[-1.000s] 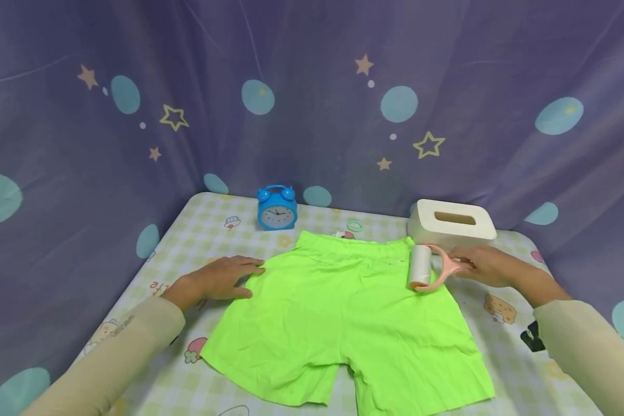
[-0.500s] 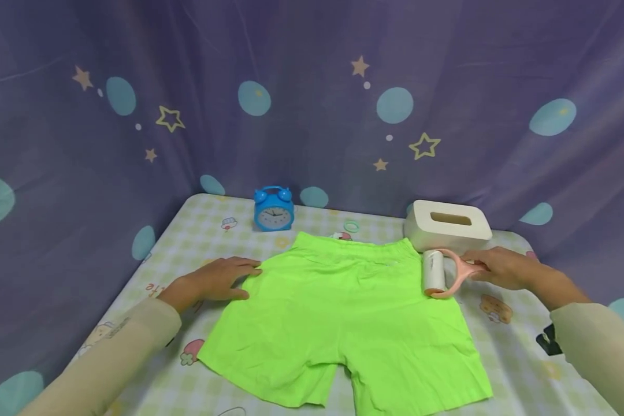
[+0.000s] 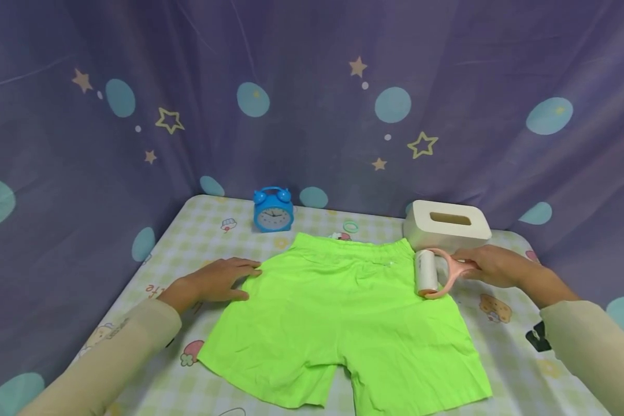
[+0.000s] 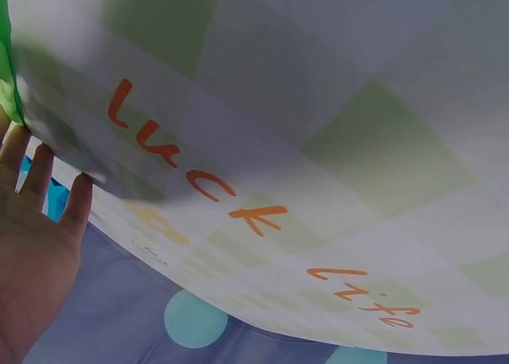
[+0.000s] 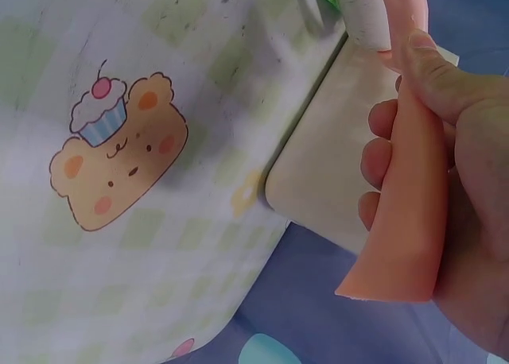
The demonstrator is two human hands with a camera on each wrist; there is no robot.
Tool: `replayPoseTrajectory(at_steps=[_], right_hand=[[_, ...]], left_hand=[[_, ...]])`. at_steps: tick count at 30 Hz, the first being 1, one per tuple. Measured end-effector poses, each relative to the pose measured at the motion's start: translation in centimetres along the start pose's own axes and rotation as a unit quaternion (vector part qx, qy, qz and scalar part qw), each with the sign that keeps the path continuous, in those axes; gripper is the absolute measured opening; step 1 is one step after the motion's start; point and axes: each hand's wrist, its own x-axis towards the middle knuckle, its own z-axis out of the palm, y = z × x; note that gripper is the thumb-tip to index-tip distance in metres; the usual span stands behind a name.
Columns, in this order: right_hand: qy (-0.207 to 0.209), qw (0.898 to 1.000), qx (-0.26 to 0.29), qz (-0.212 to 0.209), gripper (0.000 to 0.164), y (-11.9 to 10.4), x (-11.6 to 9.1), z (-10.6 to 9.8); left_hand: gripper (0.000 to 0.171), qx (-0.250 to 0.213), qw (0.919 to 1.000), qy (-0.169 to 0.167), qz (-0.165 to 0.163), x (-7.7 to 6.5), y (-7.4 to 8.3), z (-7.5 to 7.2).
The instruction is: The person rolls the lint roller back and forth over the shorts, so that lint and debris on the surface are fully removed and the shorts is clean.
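Observation:
Neon green shorts [image 3: 338, 312] lie spread on a checked cloth, waistband toward the back. My right hand [image 3: 491, 266] grips the pink handle of a lint roller [image 3: 426, 273]; its white roll rests at the right edge of the shorts, below the waistband. In the right wrist view the fingers and thumb of the right hand [image 5: 469, 157] wrap round the handle [image 5: 413, 197]. My left hand [image 3: 213, 280] rests on the left edge of the shorts, fingers extended. The left wrist view catches the left hand [image 4: 44, 229] with straight fingers at the cloth and a sliver of green fabric [image 4: 8, 78].
A blue alarm clock [image 3: 273, 211] stands at the back left. Close behind the right hand sits a cream tissue box [image 3: 447, 225]. A small green ring [image 3: 351, 226] lies behind the waistband. A purple curtain [image 3: 312, 104] hangs beyond the table's back edge.
The right hand carries the lint roller a little right off the shorts' side, then slightly back left onto their edge. The left hand and shorts stay in place.

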Motion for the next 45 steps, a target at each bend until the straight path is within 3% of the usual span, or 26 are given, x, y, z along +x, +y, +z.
replayPoseTrajectory(at_steps=[16, 28, 45], right_hand=[[0.022, 0.999, -0.007, -0.045, 0.021, -1.9, 2.6, 0.8], [-0.011, 0.999, -0.009, -0.037, 0.025, -5.1, 6.4, 1.7], [-0.007, 0.998, 0.009, -0.064, 0.033, -8.2, 10.0, 3.0]], left_hand=[[0.063, 0.004, 1.0, -0.002, 0.001, 0.2, -0.2, 0.2], [0.063, 0.01, 0.9999, -0.004, 0.0, 0.0, 0.1, -0.1], [0.063, 0.011, 0.9999, -0.005, -0.001, 0.1, -0.1, 0.1]])
